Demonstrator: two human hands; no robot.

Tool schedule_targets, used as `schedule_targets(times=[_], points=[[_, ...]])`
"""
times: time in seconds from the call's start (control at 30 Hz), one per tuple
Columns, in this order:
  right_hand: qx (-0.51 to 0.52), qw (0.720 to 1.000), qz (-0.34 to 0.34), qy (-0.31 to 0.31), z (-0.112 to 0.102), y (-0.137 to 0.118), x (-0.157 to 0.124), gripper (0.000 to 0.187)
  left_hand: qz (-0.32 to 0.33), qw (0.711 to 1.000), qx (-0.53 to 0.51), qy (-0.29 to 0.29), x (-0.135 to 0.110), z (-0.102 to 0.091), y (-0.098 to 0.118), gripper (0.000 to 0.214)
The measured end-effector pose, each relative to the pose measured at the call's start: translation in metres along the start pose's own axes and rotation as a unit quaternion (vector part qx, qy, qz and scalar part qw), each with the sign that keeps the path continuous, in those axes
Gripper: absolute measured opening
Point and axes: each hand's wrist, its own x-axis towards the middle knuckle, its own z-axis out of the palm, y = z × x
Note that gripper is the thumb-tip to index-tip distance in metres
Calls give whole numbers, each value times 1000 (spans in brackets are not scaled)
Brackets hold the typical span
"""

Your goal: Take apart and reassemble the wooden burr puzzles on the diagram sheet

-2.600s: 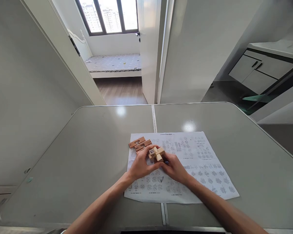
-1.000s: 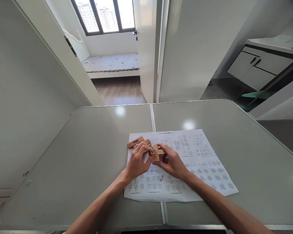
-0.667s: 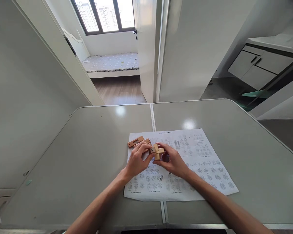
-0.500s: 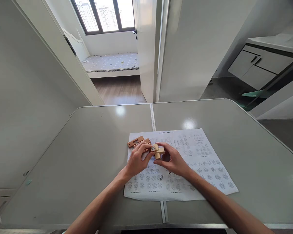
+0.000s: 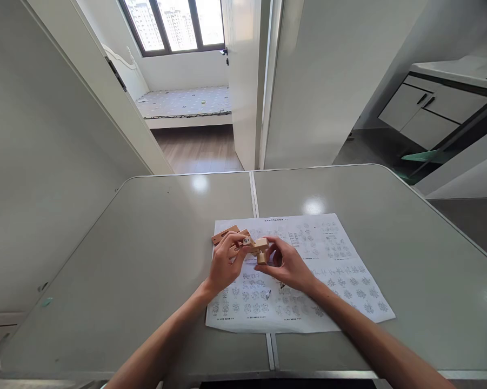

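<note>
Left hand (image 5: pixel 224 263) partly hides brown blocks (image 5: pixel 220 236) on sheet (image 5: pixel 317 269); count unclear.

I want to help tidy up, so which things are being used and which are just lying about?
Being used:
block with a dark mark, in the left hand
pale wooden blocks, in the right hand
probably the brown wooden blocks and printed sheet

Just lying about, it seems:
small green bit on the table
small yellowish thing on the bed
</note>
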Motion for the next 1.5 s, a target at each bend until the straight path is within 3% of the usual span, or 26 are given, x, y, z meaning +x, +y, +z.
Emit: schedule_targets(times=[0.17,0.3,0.63,0.9,1.17,1.5], points=[[-89,994,-30,55,0,4,0,61,-147,984,-90,41,4,-6,1,26],[-152,983,-63,79,-2,6,1,57,-197,968,-147,50,6,-7,2,34],[-179,978,-64,85,-1,12,2,60,-168,973,-154,-22,0,3,1,31],[-151,982,-77,80,-5,3,0,67,-164,976,-139,-23,0,2,1,31],[-66,985,-136,88,-15,-13,0,20,-145,983,-109,-30,-5,6,0,28],[-98,973,-186,100,-6,-16,-4,7,-94,992,-66,-52,-5,6,5,25]])
